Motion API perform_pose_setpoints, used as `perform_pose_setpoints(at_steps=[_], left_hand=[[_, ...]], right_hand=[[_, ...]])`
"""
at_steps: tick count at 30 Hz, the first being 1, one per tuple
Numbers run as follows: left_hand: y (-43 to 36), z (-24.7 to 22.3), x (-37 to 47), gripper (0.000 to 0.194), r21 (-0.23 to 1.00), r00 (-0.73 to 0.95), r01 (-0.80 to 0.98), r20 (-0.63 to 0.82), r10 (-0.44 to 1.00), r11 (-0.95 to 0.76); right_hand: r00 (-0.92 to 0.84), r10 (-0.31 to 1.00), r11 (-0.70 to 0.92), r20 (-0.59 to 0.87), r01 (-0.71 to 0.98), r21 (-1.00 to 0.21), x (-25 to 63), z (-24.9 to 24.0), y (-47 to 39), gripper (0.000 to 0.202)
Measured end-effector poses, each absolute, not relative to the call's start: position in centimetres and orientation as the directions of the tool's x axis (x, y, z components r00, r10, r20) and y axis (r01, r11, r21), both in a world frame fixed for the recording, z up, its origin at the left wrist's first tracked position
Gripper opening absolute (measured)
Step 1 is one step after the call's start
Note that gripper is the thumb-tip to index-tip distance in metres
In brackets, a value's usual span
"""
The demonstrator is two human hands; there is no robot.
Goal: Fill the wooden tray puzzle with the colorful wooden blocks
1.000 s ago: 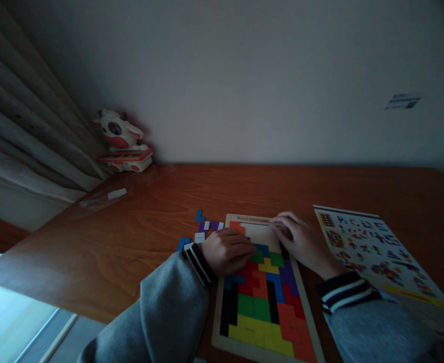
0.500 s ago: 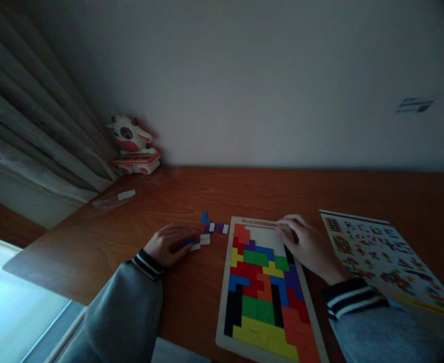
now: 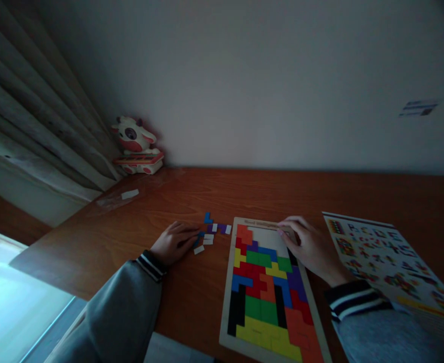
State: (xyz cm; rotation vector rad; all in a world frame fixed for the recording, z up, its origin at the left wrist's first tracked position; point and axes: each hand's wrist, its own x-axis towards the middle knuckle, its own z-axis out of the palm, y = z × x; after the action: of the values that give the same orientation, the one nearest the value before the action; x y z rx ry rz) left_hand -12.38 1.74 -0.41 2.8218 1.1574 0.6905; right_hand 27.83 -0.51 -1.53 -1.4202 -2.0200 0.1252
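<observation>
My left hand (image 3: pixel 174 243) is low over the table, its fingers curled down on a blue puzzle piece (image 3: pixel 199 236). Beside its fingertips lie another blue piece (image 3: pixel 208 218), purple pieces (image 3: pixel 222 229) and several white paper slips (image 3: pixel 208 239). A wooden puzzle board (image 3: pixel 227 307) is mostly filled with coloured blocks; a pale bare area shows near its top. At the board's upper right corner, my right hand (image 3: pixel 305 247) is bent with thumb and fingertips on the frame, covering part of that side.
A printed pattern sheet (image 3: pixel 380 247) lies right of the board, partly under my right forearm. A cow toy (image 3: pixel 138 146) stands at the back left by the curtain (image 3: pixel 36 111). Near it is a clear plastic bag (image 3: pixel 108 202) with a white label.
My left fingers have shifted slightly and more of the blue piece shows. One white slip beside them has turned. My right hand stays at the board's corner; the view has moved a little.
</observation>
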Motion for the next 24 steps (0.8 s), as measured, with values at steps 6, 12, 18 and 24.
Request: perform_pose_setpoints(at_steps=[6, 12, 18, 24], left_hand=[[2.1, -0.1, -11.4, 0.037, 0.173, 0.705, 0.622, 0.299, 0.643, -0.763], [2.7, -0.7, -11.5, 0.031, 0.258, 0.668, 0.616, 0.33, 0.667, -0.744], [3.1, -1.3, -11.1, 0.026, 0.165, 0.555, 0.727, 0.429, 0.713, -0.666], [3.5, -2.3, -12.0, 0.027, 0.138, 0.458, 0.805, 0.473, 0.753, -0.577]], right_hand=[[-0.195, 0.866, 0.412, 0.461, 0.799, -0.438, 27.6, -1.2, -0.7, 0.021], [-0.197, 0.868, 0.409, 0.457, 0.804, -0.43, 27.6, -1.4, -0.5, 0.022], [-0.199, 0.855, 0.427, 0.479, 0.794, -0.432, 27.8, -1.8, -0.3, 0.022], [-0.199, 0.86, 0.422, 0.47, 0.794, -0.437, 27.6, -1.5, -0.4, 0.023]])
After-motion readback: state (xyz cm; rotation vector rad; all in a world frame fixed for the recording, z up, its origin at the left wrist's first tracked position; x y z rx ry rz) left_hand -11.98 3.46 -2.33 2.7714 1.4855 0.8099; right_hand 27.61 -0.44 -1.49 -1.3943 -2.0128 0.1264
